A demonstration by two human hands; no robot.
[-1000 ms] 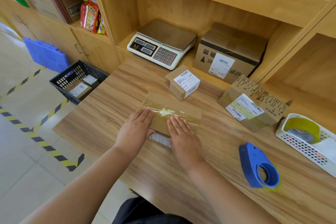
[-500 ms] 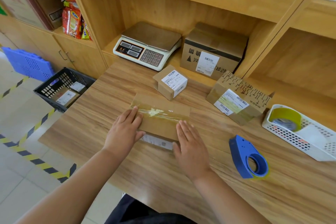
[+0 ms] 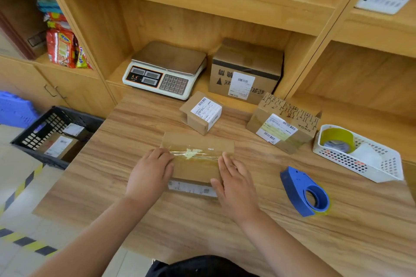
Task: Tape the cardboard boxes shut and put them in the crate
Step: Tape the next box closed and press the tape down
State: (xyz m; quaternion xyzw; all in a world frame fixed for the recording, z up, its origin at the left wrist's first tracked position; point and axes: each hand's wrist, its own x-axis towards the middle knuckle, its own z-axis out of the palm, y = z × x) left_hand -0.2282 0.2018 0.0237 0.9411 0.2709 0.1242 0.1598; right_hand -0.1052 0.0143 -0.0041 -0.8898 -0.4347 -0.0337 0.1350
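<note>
Head view: a flat cardboard box (image 3: 198,165) lies on the wooden table (image 3: 108,186) with a strip of clear tape (image 3: 198,154) across its top. The left hand (image 3: 149,173) presses its left end and the right hand (image 3: 235,183) its right end, fingers straight and flat, gripping nothing. A small box (image 3: 201,113) and a larger box (image 3: 283,123) sit behind it. A blue tape dispenser (image 3: 304,191) stands to the right. The black crate (image 3: 38,132) sits on the floor left of the table, holding labelled boxes (image 3: 59,147).

Both hands lay flat on a taped box (image 3: 198,164) on the desk (image 3: 135,186). The left hand (image 3: 149,174) pressed its left end. The right hand (image 3: 235,183) pressed its right end.
</note>
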